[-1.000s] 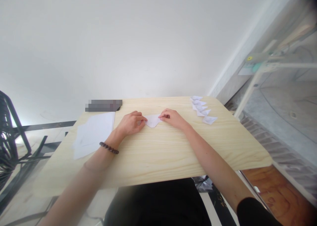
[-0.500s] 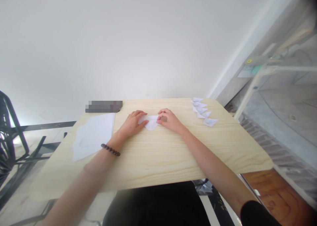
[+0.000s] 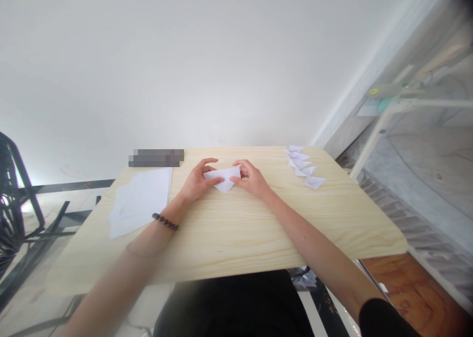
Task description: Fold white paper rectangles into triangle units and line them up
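A folded sheet of white paper (image 3: 226, 173), straight along its far edge and pointed toward me, is held between my two hands over the middle of the table. My left hand (image 3: 198, 180) grips its left end, thumb on the near face and some fingers behind, with the index finger raised. At the right end, my right hand (image 3: 252, 179) pinches the paper with the thumb in front and curled fingers behind. Several small folded paper boats (image 3: 302, 164) stand in a row to the right of my hands.
A stack of white paper sheets (image 3: 142, 199) lies on the left of the wooden table (image 3: 229, 243). Behind it is a dark, blurred-out object (image 3: 155, 158). A white wall (image 3: 221, 71) rises behind the table, and a black chair (image 3: 18, 194) stands at the left.
The folded paper has tilted up, its far edge now raised. My thumbs have moved onto its near face, and my left index finger has lifted off.
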### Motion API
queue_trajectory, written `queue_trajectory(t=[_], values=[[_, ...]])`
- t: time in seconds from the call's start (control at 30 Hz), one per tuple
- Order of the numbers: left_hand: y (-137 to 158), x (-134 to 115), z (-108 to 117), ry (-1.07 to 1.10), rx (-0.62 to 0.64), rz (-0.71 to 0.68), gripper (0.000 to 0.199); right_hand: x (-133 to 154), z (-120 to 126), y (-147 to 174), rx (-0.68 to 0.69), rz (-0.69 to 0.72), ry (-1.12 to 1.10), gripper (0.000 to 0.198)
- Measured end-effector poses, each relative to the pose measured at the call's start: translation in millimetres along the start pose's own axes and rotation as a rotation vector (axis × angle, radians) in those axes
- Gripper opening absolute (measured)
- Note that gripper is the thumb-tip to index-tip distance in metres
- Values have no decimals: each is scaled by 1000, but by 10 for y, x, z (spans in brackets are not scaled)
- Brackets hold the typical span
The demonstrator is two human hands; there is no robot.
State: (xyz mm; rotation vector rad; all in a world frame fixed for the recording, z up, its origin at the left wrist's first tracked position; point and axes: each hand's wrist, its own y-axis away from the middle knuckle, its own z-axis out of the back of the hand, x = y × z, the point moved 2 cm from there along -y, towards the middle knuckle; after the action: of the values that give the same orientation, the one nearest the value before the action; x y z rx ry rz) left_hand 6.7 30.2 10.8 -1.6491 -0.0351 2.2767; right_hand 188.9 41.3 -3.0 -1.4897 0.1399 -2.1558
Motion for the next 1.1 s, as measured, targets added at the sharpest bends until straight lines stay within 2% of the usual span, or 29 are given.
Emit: queue_trajectory(t=[0.03, 0.1, 0.2, 0.4, 0.87, 1.1], values=[[3, -13, -4, 14, -4, 12, 61, -12, -16, 2, -2, -20, -51, 47], [10, -32, -10, 22, -11, 35, 58, -30, -45, 2, 3, -44, -128, 53], [18, -47, -22, -4, -10, 42, 51, -28, -66, 0, 9, -65, -136, 44], [21, -57, -65, -56, -3, 19, 50, 47, -60, 13, -24, -37, 7, 32], [24, -67, -96, -45, -42, 1, 42, 116, -62, 18, -65, 31, 121, 26], [-4, -33, -25, -12, -19, 56, 44, 50, -21, -20, -88, 42, 122, 29]])
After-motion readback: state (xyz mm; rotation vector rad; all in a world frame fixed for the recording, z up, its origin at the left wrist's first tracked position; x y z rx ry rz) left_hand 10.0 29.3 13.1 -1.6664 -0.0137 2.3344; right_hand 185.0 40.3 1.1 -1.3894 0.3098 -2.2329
